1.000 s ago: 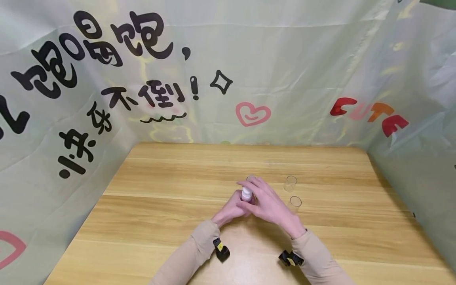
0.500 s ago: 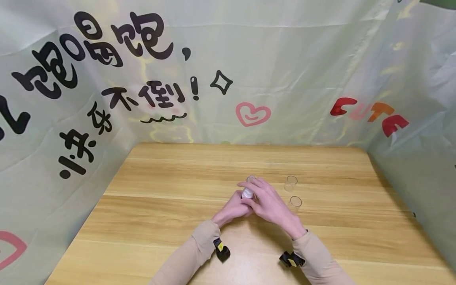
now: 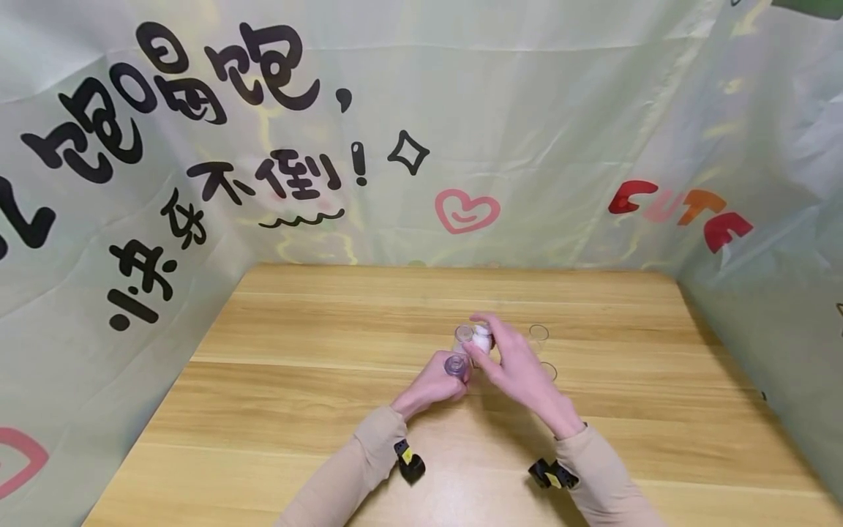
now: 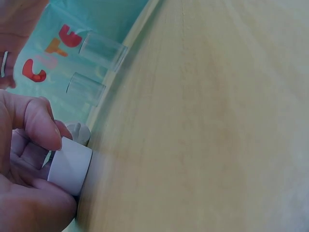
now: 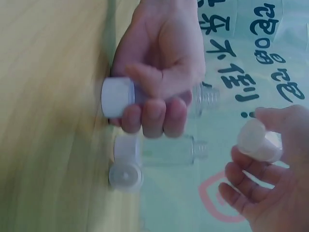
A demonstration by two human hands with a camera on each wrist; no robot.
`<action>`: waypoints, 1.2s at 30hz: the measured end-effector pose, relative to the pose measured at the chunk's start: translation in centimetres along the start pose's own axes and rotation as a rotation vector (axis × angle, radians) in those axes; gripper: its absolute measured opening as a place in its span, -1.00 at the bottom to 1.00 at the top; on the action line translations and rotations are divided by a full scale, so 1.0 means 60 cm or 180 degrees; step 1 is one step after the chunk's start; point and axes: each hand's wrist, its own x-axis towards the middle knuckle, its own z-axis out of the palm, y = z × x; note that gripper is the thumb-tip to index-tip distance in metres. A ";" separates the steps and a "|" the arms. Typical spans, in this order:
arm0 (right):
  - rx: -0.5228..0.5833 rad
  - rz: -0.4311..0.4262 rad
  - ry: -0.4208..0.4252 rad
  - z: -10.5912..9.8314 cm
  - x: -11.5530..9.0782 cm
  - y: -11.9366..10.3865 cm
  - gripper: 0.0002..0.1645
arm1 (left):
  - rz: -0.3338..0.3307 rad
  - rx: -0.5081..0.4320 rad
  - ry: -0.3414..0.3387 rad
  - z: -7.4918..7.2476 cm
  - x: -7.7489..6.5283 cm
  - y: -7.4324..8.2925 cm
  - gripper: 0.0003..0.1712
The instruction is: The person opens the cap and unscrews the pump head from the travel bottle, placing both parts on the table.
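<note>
My left hand [image 3: 435,382] grips a clear bottle with a white base [image 5: 117,96]; its uncapped threaded neck [image 3: 456,366] sticks out above the fist. My right hand [image 3: 523,373] pinches a white bottle top [image 5: 260,142] between thumb and fingers, apart from the bottle and to its right. Just behind the gripped bottle stands a second clear bottle [image 5: 166,151], also with a bare threaded neck and a white base. Beside that base lies another white top [image 5: 126,177] on the table. The left wrist view shows the fingers curled round the white base [image 4: 70,166].
Two clear cylindrical covers, a farther one [image 3: 538,333] and a nearer one [image 4: 86,89], stand on the wooden table [image 3: 296,395] to the right of the bottles. A printed cloth [image 3: 553,132] rises behind the table and along its sides.
My right hand has taken the white top off the gripped bottle and moved it right and away, baring the neck. The left hand stays in the same place with the bottle.
</note>
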 end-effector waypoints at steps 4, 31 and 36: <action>-0.0265 0.0174 0.0033 -0.010 -0.003 0.011 -0.51 | 0.0015 0.0024 0.0005 -0.001 0.001 -0.001 -0.72; -0.1489 0.0942 -0.1227 -0.017 -0.033 0.018 -0.58 | -0.0122 -0.0083 0.0048 0.003 -0.002 0.003 -0.68; -0.1556 0.1014 -0.1319 -0.010 -0.037 0.016 -0.52 | -0.0102 -0.0154 0.0024 0.004 -0.003 0.002 -0.69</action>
